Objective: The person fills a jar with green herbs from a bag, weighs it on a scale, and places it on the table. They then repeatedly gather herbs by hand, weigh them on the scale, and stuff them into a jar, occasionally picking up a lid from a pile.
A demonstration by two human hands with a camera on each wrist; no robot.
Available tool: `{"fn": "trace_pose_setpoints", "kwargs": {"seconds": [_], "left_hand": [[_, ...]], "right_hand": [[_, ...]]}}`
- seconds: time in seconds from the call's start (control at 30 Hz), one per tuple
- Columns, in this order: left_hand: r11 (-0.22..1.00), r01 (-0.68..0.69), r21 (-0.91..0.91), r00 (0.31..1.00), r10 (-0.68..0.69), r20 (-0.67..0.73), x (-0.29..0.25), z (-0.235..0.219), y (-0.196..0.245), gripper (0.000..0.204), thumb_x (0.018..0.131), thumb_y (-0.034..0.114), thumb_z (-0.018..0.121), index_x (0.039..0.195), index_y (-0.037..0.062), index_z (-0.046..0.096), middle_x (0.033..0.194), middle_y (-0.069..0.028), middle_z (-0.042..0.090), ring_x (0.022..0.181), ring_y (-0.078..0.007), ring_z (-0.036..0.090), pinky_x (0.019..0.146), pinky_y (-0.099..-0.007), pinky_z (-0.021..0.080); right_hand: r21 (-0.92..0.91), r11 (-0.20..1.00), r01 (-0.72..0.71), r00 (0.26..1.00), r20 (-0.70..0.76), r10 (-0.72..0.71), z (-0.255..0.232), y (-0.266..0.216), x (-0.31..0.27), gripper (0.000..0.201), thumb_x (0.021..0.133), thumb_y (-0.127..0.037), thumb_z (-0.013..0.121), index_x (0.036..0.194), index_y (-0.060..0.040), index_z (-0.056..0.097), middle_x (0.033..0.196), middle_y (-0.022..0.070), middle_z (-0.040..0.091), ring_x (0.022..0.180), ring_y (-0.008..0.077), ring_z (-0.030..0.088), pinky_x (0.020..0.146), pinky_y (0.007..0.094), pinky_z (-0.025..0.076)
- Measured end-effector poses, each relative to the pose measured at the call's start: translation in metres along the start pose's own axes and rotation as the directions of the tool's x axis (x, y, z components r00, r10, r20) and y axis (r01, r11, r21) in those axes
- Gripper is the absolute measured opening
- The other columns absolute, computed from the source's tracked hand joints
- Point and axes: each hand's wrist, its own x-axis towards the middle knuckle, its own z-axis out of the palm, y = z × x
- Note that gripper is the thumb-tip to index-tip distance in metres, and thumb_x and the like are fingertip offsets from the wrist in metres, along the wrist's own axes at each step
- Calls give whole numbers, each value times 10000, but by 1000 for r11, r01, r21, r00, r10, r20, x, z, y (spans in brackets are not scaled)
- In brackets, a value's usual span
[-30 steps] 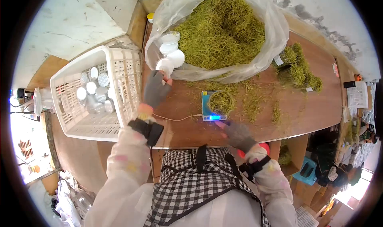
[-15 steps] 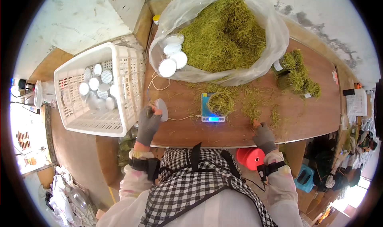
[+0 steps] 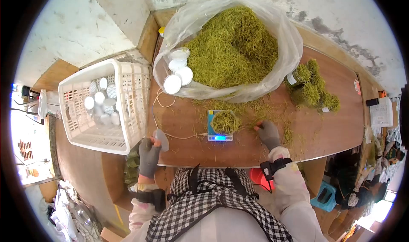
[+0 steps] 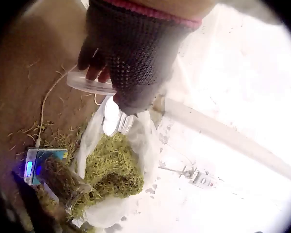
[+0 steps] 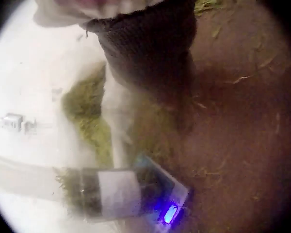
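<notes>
The left hand pinches a clear round lid at the bench's near edge. A jar packed with green tea leaves stands on the lit scale; beside it, the right hand, fingers curled, touches loose leaves. A plastic bag holds more leaves, a white crate capped jars. No writing is legible.

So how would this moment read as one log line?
left hand: holds lid | right hand: on loose herbs | scale: jar on

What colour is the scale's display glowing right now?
Blue; the scale's display shows best in the head view.
</notes>
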Motion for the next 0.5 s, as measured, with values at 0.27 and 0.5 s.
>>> {"fn": "trace_pose_setpoints", "kwargs": {"seconds": [0.27, 0.5], "left_hand": [[993, 34, -116, 999, -36, -14, -15, 6, -3, 161, 915, 148, 672, 889, 40, 555, 817, -2, 517, 795, -103, 487, 717, -271, 430], [999, 35, 33, 999, -34, -32, -18, 5, -7, 184, 920, 166, 686, 908, 40, 553, 821, 1, 535, 785, -102, 495, 708, -276, 441]], "right_hand": [[68, 998, 19, 992, 120, -27, 5, -86, 45, 341, 836, -245, 774, 1120, -93, 662, 1053, 194, 705, 985, 377, 680, 856, 466, 532], [-164, 986, 12, 980, 196, 21, 5, -70, 52, 286, 873, -311, 724, 1082, -118, 702, 1103, 173, 703, 1047, 358, 681, 862, 482, 541]]}}
